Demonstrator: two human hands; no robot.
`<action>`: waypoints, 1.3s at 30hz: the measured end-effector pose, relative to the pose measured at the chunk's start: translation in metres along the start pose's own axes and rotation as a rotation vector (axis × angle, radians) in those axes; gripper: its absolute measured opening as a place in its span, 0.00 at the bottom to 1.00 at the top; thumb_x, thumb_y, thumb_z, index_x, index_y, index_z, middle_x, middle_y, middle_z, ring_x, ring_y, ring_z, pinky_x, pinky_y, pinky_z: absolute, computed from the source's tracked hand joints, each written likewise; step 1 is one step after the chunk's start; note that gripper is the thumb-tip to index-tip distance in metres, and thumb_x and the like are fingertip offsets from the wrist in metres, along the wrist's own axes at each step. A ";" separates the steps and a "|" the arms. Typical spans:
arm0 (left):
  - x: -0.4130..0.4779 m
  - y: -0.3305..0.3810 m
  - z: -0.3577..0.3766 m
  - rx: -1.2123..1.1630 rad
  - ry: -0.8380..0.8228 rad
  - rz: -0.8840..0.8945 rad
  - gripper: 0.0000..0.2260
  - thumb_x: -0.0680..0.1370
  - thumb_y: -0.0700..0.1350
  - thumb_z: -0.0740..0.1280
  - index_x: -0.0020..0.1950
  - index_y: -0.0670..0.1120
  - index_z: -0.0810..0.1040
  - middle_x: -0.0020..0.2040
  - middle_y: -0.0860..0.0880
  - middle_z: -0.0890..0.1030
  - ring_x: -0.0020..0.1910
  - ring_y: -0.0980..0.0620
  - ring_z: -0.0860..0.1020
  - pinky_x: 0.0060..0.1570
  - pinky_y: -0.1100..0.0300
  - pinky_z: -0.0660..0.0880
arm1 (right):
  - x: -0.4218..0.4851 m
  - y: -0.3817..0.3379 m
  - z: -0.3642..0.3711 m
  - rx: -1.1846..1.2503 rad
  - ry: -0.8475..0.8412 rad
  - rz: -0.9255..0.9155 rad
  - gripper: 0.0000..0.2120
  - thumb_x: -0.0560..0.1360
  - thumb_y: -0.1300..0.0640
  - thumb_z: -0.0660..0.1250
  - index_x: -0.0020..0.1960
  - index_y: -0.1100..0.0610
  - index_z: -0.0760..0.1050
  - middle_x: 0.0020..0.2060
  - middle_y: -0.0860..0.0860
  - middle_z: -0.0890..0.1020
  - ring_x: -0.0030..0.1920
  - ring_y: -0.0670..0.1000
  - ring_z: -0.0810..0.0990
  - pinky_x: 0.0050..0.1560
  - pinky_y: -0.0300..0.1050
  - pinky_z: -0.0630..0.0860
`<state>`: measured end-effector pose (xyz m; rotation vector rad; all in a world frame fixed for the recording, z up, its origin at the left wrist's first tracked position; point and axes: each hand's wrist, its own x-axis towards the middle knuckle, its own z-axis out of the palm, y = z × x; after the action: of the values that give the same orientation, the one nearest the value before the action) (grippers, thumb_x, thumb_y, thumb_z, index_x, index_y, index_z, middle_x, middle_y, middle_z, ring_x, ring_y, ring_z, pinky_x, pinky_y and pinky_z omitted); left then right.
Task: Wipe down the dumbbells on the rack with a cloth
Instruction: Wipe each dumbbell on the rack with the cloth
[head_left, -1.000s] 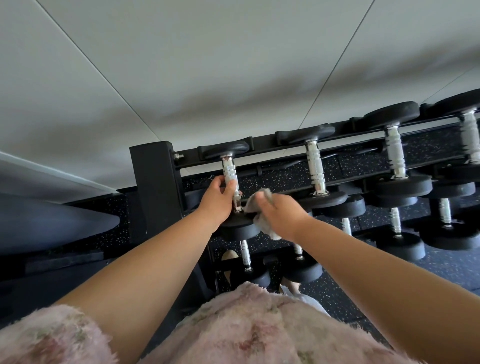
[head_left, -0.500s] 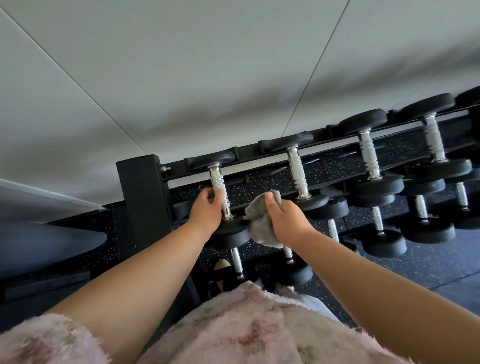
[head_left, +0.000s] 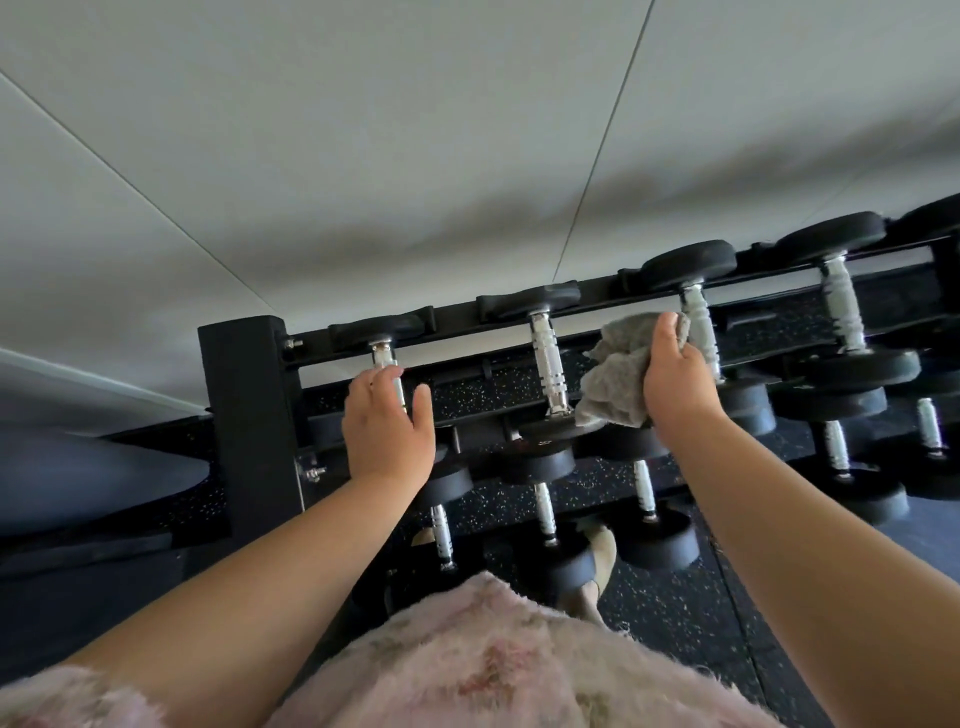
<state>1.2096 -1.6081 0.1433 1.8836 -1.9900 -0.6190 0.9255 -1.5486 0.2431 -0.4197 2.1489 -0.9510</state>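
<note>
Grey cloth (head_left: 615, 374) was bunched in the R hand (head_left: 675, 387), fingers (head_left: 667, 338) curled tight on it, right by the shiny handle of the 3rd dumbbell (head_left: 698, 317) on the top row of the black rack (head_left: 249, 415). L hand (head_left: 387, 423) had fingers hooked round the 1st dumbbell (head_left: 384, 357) handle, thumb out wide.

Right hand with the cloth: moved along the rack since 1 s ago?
Yes. The right hand with the cloth went right along the top row, from beside the leftmost dumbbell to the handle of the third dumbbell.
</note>
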 end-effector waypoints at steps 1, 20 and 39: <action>-0.004 0.012 0.004 0.032 -0.006 0.036 0.18 0.84 0.55 0.60 0.68 0.44 0.75 0.66 0.45 0.76 0.66 0.44 0.74 0.67 0.46 0.72 | 0.006 0.000 -0.007 -0.007 -0.017 0.005 0.35 0.85 0.38 0.51 0.69 0.71 0.69 0.65 0.70 0.75 0.64 0.69 0.75 0.64 0.63 0.72; 0.005 0.004 0.015 0.609 -0.302 0.517 0.24 0.79 0.66 0.58 0.51 0.51 0.85 0.41 0.56 0.84 0.44 0.52 0.82 0.76 0.50 0.64 | 0.022 0.101 0.030 -0.634 -0.380 -0.769 0.20 0.84 0.44 0.56 0.71 0.50 0.75 0.70 0.44 0.72 0.72 0.48 0.66 0.76 0.51 0.62; 0.012 -0.002 0.014 0.630 -0.484 0.517 0.33 0.78 0.72 0.52 0.71 0.53 0.78 0.54 0.53 0.83 0.56 0.52 0.82 0.81 0.49 0.58 | 0.005 0.104 0.045 -0.242 -0.248 -0.672 0.18 0.87 0.54 0.56 0.66 0.60 0.80 0.64 0.50 0.80 0.68 0.49 0.74 0.73 0.49 0.70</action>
<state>1.2026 -1.6184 0.1295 1.4543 -3.1300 -0.3318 0.9557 -1.5042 0.1434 -1.3647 1.9168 -0.9184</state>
